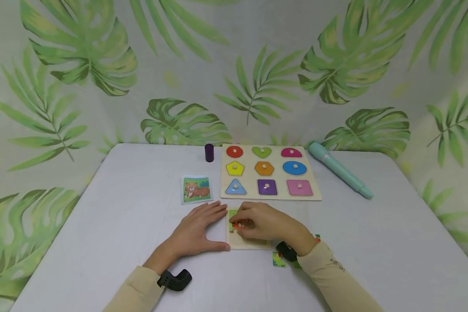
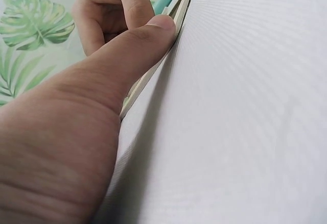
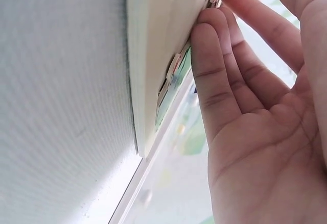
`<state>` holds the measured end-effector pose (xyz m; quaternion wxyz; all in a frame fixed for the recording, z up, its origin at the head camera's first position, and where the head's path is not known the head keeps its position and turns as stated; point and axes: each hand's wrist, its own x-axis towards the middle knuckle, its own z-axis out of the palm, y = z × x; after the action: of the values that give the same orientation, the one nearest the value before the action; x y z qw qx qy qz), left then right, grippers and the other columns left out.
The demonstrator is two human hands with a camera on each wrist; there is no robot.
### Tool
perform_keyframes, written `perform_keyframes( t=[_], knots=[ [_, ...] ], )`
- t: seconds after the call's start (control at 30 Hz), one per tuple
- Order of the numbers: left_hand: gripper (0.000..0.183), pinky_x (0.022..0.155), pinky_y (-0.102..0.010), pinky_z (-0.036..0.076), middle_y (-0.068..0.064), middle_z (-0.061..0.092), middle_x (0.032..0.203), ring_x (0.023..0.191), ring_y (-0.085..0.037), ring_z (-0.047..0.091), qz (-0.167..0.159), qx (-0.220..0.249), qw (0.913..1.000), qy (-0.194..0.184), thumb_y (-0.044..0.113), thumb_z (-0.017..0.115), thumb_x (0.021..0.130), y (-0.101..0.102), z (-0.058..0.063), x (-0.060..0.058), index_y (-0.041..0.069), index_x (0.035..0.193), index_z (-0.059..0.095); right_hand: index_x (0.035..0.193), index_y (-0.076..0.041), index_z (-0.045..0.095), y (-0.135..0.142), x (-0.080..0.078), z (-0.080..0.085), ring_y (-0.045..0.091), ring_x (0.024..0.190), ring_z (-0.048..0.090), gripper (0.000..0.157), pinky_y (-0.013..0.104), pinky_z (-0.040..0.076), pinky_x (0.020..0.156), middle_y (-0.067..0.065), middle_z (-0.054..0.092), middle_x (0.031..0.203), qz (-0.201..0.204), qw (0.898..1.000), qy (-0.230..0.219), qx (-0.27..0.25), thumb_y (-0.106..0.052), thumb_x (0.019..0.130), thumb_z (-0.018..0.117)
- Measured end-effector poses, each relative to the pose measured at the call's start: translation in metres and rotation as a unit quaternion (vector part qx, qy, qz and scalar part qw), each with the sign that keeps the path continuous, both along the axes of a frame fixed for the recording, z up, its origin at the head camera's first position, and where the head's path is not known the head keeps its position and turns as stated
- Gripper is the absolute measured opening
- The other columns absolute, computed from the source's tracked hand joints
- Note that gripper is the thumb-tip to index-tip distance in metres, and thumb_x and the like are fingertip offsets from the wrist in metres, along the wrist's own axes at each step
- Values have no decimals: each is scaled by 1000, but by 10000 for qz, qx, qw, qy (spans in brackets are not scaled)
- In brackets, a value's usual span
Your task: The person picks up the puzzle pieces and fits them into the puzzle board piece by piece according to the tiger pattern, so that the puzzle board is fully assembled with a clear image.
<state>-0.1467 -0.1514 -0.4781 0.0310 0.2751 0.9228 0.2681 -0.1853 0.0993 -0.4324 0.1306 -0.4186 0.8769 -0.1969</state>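
A small wooden puzzle tray (image 1: 249, 245) lies at the middle front of the table, with green puzzle pieces (image 1: 233, 213) in its left part. My left hand (image 1: 195, 229) rests flat beside it, fingertips by the upper left corner and thumb (image 2: 153, 32) against the left edge. Over the tray, my right hand (image 1: 263, 221) pinches an orange-red jigsaw piece (image 1: 238, 225) between thumb and index finger; the fingers partly cover it. In the right wrist view, another piece (image 3: 175, 81) sits on the tray, and the other right-hand fingers (image 3: 212, 81) reach down to the tray.
Loose jigsaw pieces (image 1: 278, 259) lie near my right wrist, partly hidden. A picture card (image 1: 196, 190) with an animal is behind my left hand. Further back stand a dark purple cylinder (image 1: 209, 153), a shape-peg board (image 1: 271, 197) and a teal pen-like stick (image 1: 341, 170).
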Motion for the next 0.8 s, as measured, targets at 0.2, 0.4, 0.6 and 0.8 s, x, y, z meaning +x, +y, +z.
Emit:
perform_keyframes(
  t=[0.2, 0.4, 0.6, 0.8],
  knots=[
    [97, 128, -51, 24, 4, 43, 163, 156, -20, 30, 7, -4, 10000, -19, 71, 76, 79, 1, 2, -1, 16, 154, 51, 123, -18, 77, 1, -1, 2, 8, 88, 57, 29, 19, 53, 78, -7, 66, 106, -5, 10000, -45, -14, -28, 96, 75],
    [96, 127, -53, 24, 2, 43, 163, 155, -22, 31, 30, 4, 10000, -50, 69, 77, 79, 2, 5, 0, 16, 154, 51, 122, -18, 77, 0, -1, 3, 8, 88, 56, 28, 20, 53, 79, -6, 67, 107, 11, 10000, 1, 10, -28, 96, 75],
    [95, 127, -54, 25, 2, 44, 163, 155, -23, 31, 21, 68, 10000, -20, 68, 78, 79, 2, 5, 1, 15, 153, 51, 124, -19, 77, 1, 0, 4, 7, 89, 56, 29, 20, 54, 82, -5, 67, 108, 6, 9999, -24, 121, -29, 97, 74],
    [95, 127, -54, 25, 2, 43, 163, 155, -23, 31, 16, 103, 9999, -28, 68, 78, 79, 2, 2, 1, 15, 154, 51, 125, -18, 77, 2, 0, 2, 7, 90, 57, 30, 21, 55, 84, -5, 67, 110, -2, 9999, -70, 156, -29, 98, 73]
  ],
)
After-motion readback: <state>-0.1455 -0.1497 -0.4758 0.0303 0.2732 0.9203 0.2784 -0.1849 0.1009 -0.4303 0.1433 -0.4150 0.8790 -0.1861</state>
